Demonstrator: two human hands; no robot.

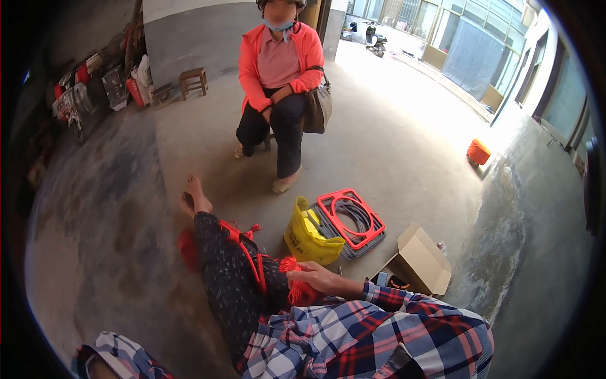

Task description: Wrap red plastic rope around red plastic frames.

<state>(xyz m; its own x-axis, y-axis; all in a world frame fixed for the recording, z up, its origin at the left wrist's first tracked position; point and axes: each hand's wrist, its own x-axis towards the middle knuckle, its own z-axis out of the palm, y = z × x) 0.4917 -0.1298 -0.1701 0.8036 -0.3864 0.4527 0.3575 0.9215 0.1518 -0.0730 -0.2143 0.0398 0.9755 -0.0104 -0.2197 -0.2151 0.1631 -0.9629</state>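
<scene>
My right hand [315,276] is closed on a bunch of red cord [303,292] with a frayed, tassel-like top, just above my lap. Across my outstretched leg in dark patterned trousers [222,271] lie red cords [257,273], with a small red tassel [254,230] near the shin. A red round shape [187,250] sits on the floor beside that leg, partly hidden. Of my left arm only a plaid sleeve [129,355] and a bit of skin show at the lower left edge; the left hand is out of sight.
A yellow plastic bag [303,243] stands in front of me, beside a red and grey frame [353,221] with coiled grey cord. An open cardboard box [420,260] lies to the right. A seated person [281,69] faces me. Farther off are a wooden stool [192,82] and an orange-red object [478,151].
</scene>
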